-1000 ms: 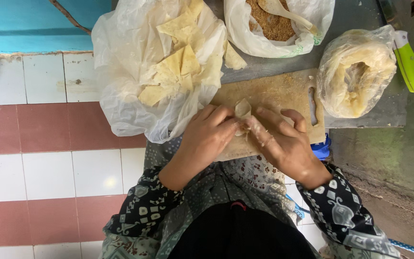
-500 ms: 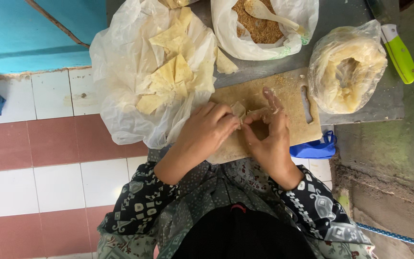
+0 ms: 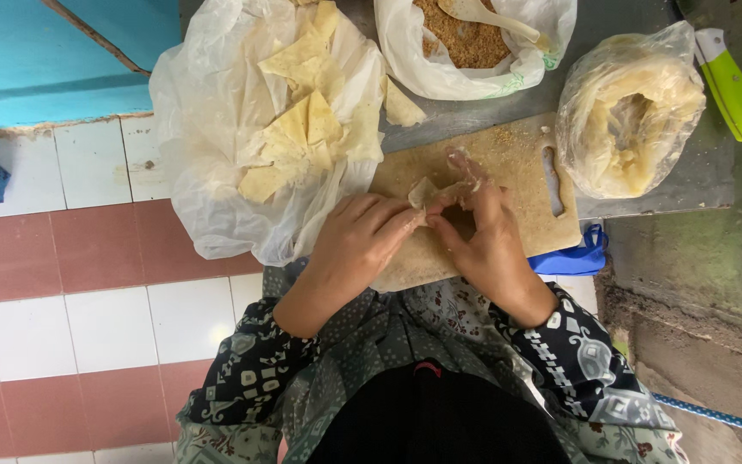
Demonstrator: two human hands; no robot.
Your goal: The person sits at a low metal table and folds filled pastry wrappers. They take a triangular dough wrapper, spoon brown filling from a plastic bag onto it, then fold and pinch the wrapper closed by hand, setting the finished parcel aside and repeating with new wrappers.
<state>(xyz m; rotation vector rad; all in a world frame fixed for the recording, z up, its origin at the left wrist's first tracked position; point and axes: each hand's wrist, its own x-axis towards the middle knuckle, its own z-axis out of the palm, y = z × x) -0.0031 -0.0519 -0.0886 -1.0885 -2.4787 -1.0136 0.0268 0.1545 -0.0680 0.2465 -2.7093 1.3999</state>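
**Now: folding a filled wrapper over the board**

Both hands meet above the wooden cutting board (image 3: pixel 508 163). The left hand (image 3: pixel 362 245) and right hand (image 3: pixel 483 241) pinch one small pale wrapper (image 3: pixel 425 191) between their fingertips, fingers closed on its edges, and hold it just above the middle of the board.

Far left: an open plastic bag of folded pieces (image 3: pixel 294 129). Far centre: a bag of brown crumbly filling (image 3: pixel 465 39) with a spoon (image 3: pixel 483 15) in it. Right: a bag of stacked wrappers (image 3: pixel 624 112), with a green-handled knife (image 3: pixel 732 86) beyond it.

Judgement: press the seam evenly from fold to corner, keep the filling clear of the edge, and support the underside so the thin sheet does not tear.
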